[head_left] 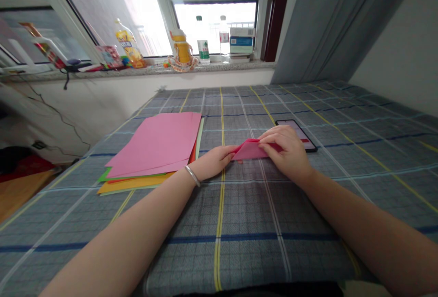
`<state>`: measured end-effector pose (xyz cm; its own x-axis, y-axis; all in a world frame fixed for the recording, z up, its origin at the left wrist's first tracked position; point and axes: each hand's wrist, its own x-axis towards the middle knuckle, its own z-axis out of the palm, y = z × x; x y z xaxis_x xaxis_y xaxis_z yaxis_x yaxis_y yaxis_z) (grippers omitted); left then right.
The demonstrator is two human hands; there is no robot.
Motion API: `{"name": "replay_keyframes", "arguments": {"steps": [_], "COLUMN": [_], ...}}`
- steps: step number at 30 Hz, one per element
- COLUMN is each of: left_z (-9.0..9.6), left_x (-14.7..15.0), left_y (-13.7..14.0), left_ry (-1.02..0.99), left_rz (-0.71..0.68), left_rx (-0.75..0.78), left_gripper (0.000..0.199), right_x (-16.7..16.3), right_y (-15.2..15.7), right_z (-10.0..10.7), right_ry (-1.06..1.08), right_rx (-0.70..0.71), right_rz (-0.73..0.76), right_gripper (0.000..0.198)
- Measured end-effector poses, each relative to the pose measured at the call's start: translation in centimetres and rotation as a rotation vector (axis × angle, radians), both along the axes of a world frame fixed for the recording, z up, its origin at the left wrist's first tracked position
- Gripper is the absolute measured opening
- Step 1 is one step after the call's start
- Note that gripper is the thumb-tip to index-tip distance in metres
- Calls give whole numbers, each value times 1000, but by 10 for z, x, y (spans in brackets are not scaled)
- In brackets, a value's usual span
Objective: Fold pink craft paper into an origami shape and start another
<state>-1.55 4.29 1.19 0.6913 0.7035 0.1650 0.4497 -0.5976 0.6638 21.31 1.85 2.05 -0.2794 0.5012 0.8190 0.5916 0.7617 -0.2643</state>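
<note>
A small folded piece of pink paper (249, 150) is held between my two hands, just above or on the checked cloth. My left hand (218, 161), with a silver bangle (192, 175) at the wrist, pinches its left end. The thumb and fingers of my right hand (285, 151) grip its right end, hiding that part. To the left lies a stack of coloured paper (157, 144), pink on top with green, orange and red edges showing beneath. Just behind my right hand rests a phone (304, 138) with its screen lit, partly covered by the hand.
A grey checked cloth (246, 215) covers the surface. Along the windowsill (153, 70) stand a yellow drink bottle (129, 44), a yellow cup (183, 48), two clear bottles (224, 41) and boxes (241, 40). A grey curtain (328, 23) hangs at the right; cables run along the left wall.
</note>
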Motion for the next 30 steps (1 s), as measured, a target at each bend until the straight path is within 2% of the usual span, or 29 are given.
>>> {"name": "replay_keyframes", "arguments": {"steps": [3, 9, 16, 20, 24, 30], "left_z": [-3, -7, 4, 5, 6, 5], "left_x": [-3, 0, 13, 15, 19, 22], "left_y": [4, 2, -20, -29, -34, -32], "left_ry": [-57, -80, -325, -217, -120, -159], "left_rz": [-24, 94, 70, 186, 251, 313], "left_rx": [-77, -136, 108, 216, 248, 253], "left_gripper": [31, 33, 45, 46, 41, 36], "right_x": [0, 0, -6, -9, -11, -12], "right_y": [0, 4, 2, -1, -2, -2], "right_z": [-1, -4, -12, -11, -7, -10], "right_ry": [7, 16, -6, 23, -9, 27], "right_rx": [-19, 4, 7, 40, 24, 2], "right_rz": [15, 32, -32, -115, -72, -87], "right_gripper": [10, 8, 5, 4, 6, 6]}}
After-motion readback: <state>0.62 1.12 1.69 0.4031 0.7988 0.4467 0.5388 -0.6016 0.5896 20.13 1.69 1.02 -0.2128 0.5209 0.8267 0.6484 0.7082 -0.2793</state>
